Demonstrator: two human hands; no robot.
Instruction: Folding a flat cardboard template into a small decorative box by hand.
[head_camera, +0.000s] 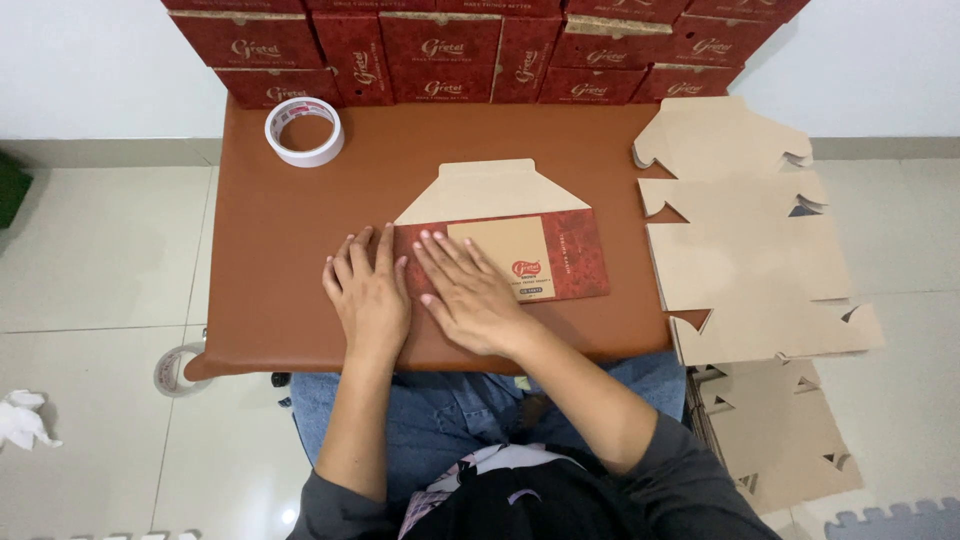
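Head view: left hand (368, 292) and right hand (470, 292) flat, fingers spread, pressing folded red carton blank (540, 255) at table (290, 210) centre. Blank looks light, thin, creasable; best gripped at edges.

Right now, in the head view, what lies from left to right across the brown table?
White tape roll → left hand → right hand on the flat red-and-tan carton blank → stack of plain tan cardboard blanks.
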